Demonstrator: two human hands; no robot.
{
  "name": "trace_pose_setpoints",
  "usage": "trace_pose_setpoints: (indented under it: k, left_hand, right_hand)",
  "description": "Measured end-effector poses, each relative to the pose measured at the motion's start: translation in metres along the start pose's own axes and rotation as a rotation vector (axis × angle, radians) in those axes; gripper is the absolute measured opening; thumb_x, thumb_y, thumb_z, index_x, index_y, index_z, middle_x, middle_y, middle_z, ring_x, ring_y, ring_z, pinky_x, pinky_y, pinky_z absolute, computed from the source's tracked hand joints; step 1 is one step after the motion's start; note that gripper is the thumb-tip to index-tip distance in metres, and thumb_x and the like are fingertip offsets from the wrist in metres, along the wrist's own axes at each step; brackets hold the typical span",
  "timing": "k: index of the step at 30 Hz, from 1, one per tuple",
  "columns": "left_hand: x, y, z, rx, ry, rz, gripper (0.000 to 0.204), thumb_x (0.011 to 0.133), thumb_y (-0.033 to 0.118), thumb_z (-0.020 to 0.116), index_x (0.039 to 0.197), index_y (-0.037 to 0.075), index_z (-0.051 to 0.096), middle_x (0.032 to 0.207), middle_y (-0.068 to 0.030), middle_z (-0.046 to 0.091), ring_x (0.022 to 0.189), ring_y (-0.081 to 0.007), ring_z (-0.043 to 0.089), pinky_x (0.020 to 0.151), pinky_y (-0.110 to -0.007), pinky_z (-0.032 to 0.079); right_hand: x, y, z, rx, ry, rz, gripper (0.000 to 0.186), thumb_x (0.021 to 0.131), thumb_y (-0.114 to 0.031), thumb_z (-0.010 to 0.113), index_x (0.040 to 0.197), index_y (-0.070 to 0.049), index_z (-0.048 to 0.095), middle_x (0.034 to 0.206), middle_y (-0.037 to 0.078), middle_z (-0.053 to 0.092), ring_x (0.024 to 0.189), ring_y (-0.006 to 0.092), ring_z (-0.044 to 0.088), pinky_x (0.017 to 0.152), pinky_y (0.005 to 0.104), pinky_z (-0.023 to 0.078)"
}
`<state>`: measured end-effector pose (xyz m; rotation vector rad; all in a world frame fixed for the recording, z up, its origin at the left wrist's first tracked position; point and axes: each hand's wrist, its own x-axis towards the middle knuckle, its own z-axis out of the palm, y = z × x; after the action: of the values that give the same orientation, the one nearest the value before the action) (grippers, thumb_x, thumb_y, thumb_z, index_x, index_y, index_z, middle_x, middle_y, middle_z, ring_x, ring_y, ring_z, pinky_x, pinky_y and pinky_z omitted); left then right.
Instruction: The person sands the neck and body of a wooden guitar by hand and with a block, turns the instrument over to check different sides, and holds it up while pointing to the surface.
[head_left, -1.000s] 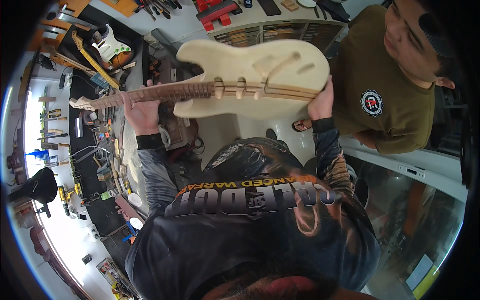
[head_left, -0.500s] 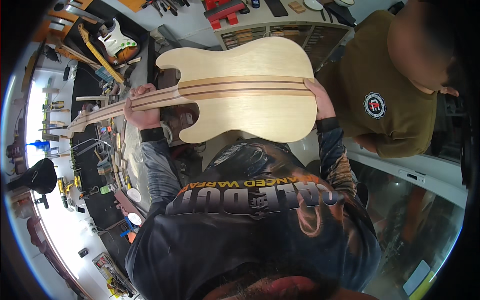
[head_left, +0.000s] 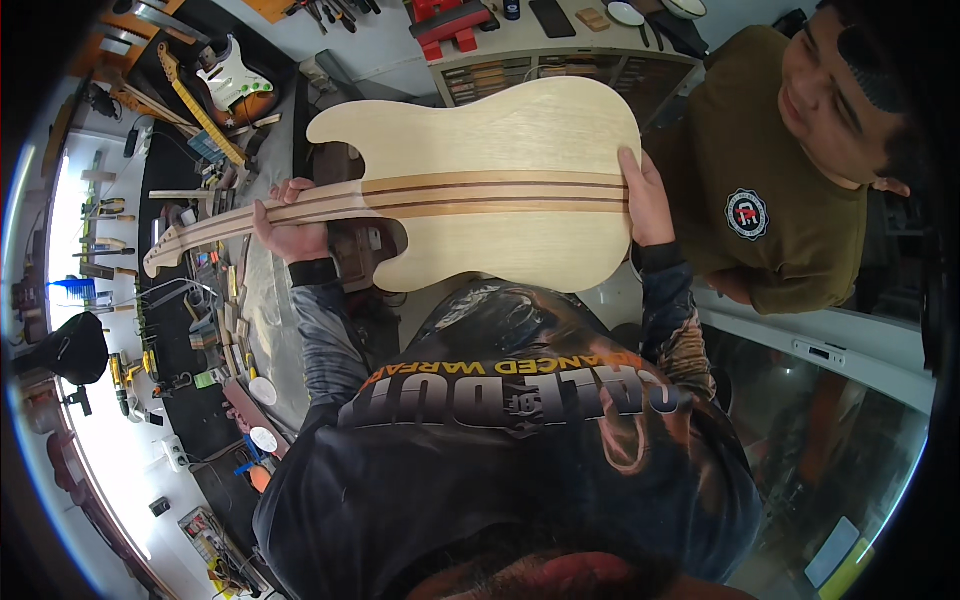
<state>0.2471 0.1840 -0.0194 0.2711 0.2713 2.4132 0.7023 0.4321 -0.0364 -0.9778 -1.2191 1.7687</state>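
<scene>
Wooden guitar (head_left: pixel 485 188): left grip (head_left: pixel 298 239) clamped round its neck (head_left: pixel 338 203), right grip (head_left: pixel 650 207) seemingly clamped on body (head_left: pixel 510 240).

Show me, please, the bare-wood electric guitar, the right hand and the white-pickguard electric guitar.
Bare-wood electric guitar (head_left: pixel 490 193): head view, striped middle of its body's back.
Right hand (head_left: pixel 650 205): head view, middle of the hand.
White-pickguard electric guitar (head_left: pixel 228 82): head view, on its pickguard.

A guitar workshop. Tools (head_left: pixel 110 210) hang left of the left hand (head_left: pixel 296 238); a sunburst guitar (head_left: pixel 228 80) lies beyond it.
</scene>
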Motion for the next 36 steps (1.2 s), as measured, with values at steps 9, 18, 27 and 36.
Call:
trace_pose_setpoints:
  k: [9,18,27,36]
  left_hand:
    - [0.0,-0.004,0.014,0.026,-0.033,-0.019,0.027,0.096,0.028,0.068,0.091,0.008,0.05,0.079,-0.0034,0.042,0.074,-0.0192,0.047,0.096,-0.042,0.049]
    - [-0.007,-0.017,0.06,0.129,-0.132,-0.026,0.028,0.101,0.03,0.062,0.087,0.007,0.053,0.078,-0.0045,0.043,0.075,-0.0191,0.045,0.097,-0.041,0.047]
    - [-0.018,-0.035,0.115,0.315,-0.254,-0.009,0.027,0.101,0.029,0.057,0.086,0.008,0.05,0.076,-0.0047,0.043,0.074,-0.0182,0.043,0.095,-0.039,0.042]
    - [-0.025,-0.064,0.147,0.406,-0.397,-0.056,0.024,0.104,0.027,0.051,0.088,0.01,0.048,0.077,-0.0037,0.042,0.074,-0.0175,0.043,0.096,-0.041,0.041]
  right_hand:
    - [-0.018,0.029,-0.014,-0.028,-0.067,0.037,0.058,0.101,-0.022,0.071,0.149,0.001,0.048,0.136,0.014,0.064,0.121,0.0207,0.064,0.104,0.0353,0.051]
    - [-0.018,0.061,-0.015,0.064,0.148,0.163,0.066,0.112,-0.053,0.045,0.145,0.002,0.054,0.135,0.014,0.066,0.117,0.0231,0.068,0.099,0.0368,0.054]
    - [-0.014,0.092,-0.033,-0.077,0.326,0.156,0.076,0.111,-0.062,0.035,0.137,0.004,0.062,0.128,0.013,0.071,0.112,0.0241,0.071,0.096,0.0364,0.055]
    - [-0.007,0.115,-0.035,0.15,0.407,0.22,0.074,0.112,-0.061,0.035,0.142,0.003,0.057,0.137,0.017,0.066,0.116,0.0271,0.069,0.1,0.0396,0.054]
